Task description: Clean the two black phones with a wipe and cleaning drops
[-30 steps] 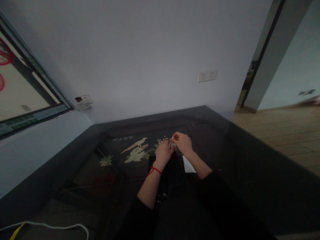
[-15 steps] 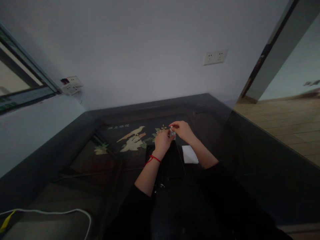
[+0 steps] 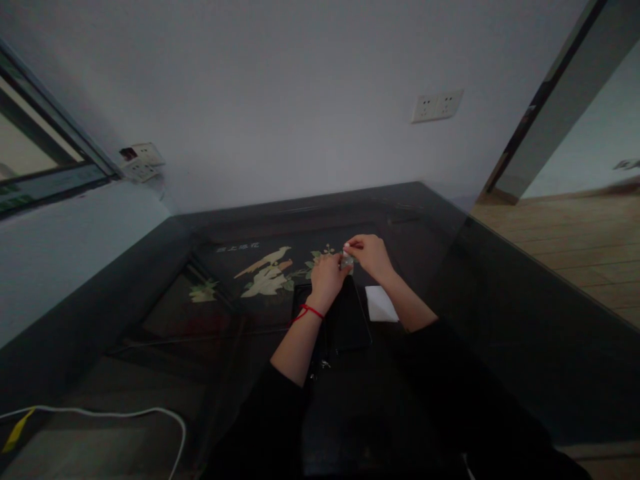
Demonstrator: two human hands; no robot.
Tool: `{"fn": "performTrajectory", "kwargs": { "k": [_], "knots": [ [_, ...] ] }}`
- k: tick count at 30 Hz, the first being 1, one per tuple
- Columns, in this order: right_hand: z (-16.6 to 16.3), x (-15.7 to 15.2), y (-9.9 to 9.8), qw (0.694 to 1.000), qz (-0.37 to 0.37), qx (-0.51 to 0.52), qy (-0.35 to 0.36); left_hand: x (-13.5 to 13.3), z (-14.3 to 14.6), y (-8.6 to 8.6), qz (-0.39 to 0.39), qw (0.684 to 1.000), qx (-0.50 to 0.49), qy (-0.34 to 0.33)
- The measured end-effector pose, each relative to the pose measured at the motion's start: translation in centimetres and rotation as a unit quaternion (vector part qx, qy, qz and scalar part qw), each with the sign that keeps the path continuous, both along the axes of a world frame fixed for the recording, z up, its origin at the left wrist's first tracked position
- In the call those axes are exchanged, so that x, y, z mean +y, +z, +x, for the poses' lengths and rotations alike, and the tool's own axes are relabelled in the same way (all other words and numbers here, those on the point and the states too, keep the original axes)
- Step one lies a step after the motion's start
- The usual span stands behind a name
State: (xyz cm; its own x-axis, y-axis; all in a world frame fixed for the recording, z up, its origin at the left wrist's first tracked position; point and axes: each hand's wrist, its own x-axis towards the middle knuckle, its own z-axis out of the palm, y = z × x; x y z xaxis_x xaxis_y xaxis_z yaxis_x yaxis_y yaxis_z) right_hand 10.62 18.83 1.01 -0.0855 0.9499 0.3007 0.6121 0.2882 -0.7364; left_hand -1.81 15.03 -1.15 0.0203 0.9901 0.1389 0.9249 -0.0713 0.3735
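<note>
A small clear bottle (image 3: 347,263) with a white top stands at the far end of the dark objects on the table. My left hand (image 3: 327,279), with a red cord at the wrist, has its fingers wrapped round the bottle's body. At the bottle's top, my right hand (image 3: 371,257) is closed in a pinch; whether the white cap is between the fingertips is too small to tell. Below the hands lies a flat black device like a phone or tablet (image 3: 353,323). Beside it is a folded white tissue or paper (image 3: 381,304). My left wrist partly hides another dark item.
The glossy black table (image 3: 425,227) carries an inlaid bird and flower design (image 3: 265,277). Small shiny bits (image 3: 325,364) lie near my left forearm. A white cable (image 3: 110,413) with a yellow tag runs at lower left. Wall sockets (image 3: 437,105) are beyond the table.
My right hand has risen slightly at the bottle's top. My left hand keeps its grip on the bottle. The whole view has shifted a little.
</note>
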Motion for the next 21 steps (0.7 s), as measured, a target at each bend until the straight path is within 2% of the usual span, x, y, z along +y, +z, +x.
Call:
{"fn": "performTrajectory", "kwargs": {
  "k": [12, 15, 18, 21],
  "knots": [
    [-0.1, 0.1, -0.6, 0.998, 0.034, 0.061, 0.011, 0.0, -0.1, -0.3, 0.012, 1.000, 0.011, -0.001],
    [0.5, -0.3, 1.2, 0.994, 0.060, 0.094, 0.018, 0.0, -0.1, -0.2, 0.012, 1.000, 0.011, -0.003],
    [2.4, -1.5, 4.5, 0.985, 0.105, 0.134, 0.008, 0.1, 0.0, -0.1, 0.008, 1.000, 0.008, -0.006],
    [5.1, -3.3, 6.8, 0.956, 0.173, 0.237, -0.015, 0.1, 0.0, 0.0, 0.008, 1.000, 0.004, -0.007]
  ]
}}
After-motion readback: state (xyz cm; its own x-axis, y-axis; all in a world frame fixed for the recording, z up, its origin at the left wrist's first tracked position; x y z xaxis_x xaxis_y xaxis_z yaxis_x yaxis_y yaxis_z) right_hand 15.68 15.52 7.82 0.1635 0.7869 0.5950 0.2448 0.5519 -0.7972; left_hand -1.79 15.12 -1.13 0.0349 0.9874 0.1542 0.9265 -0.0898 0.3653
